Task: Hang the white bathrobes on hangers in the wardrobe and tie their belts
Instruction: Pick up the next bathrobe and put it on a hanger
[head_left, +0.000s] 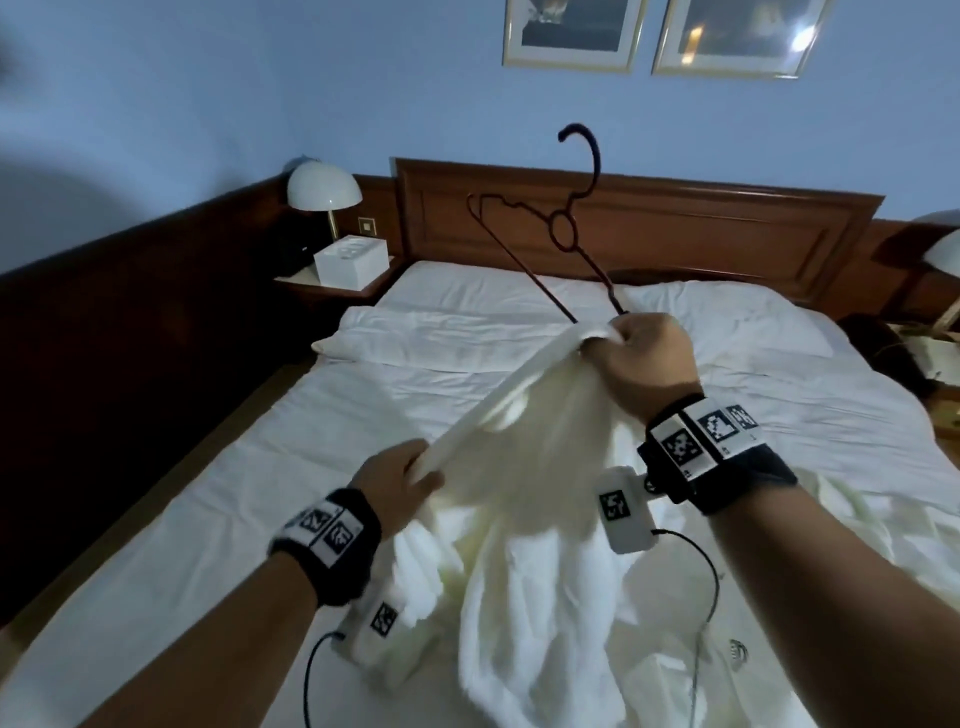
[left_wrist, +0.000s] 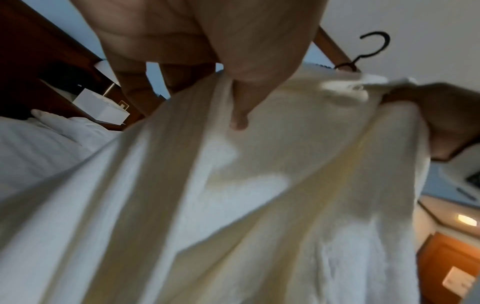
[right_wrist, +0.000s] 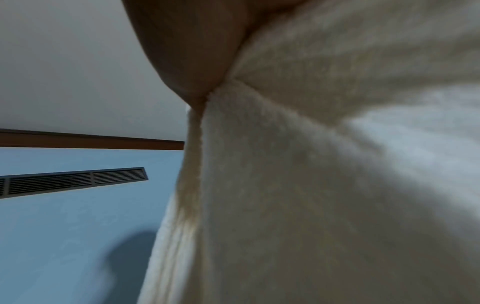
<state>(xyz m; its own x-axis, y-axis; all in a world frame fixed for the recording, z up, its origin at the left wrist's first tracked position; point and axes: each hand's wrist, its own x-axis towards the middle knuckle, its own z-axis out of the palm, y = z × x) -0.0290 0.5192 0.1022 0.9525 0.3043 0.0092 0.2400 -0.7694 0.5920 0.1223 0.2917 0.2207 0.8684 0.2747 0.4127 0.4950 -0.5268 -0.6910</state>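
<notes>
Fingers of our left hand (head_left: 400, 475) pinch the white bathrobe (head_left: 524, 467) collar at seven o'clock. Our right hand (head_left: 641, 358) fist clamps bathrobe and dark hanger (head_left: 563, 234) at one o'clock.

Walls (head_left: 208, 93): pale blue above dark wood panelling (head_left: 130, 291)
Two framed pictures (head_left: 574, 31) high on wall over bed
Bed (head_left: 260, 467): white sheets, white pillow (head_left: 415, 338), carved wooden headboard (head_left: 675, 228)
Nightstand (head_left: 332, 288) left of bed: white-domed brass lamp (head_left: 324, 187), white box (head_left: 350, 261)
Wall switch plate (head_left: 367, 225) beside lamp
Ceiling white; long vent grille (right_wrist: 75, 181) on blue wall
Light dim, bluish
</notes>
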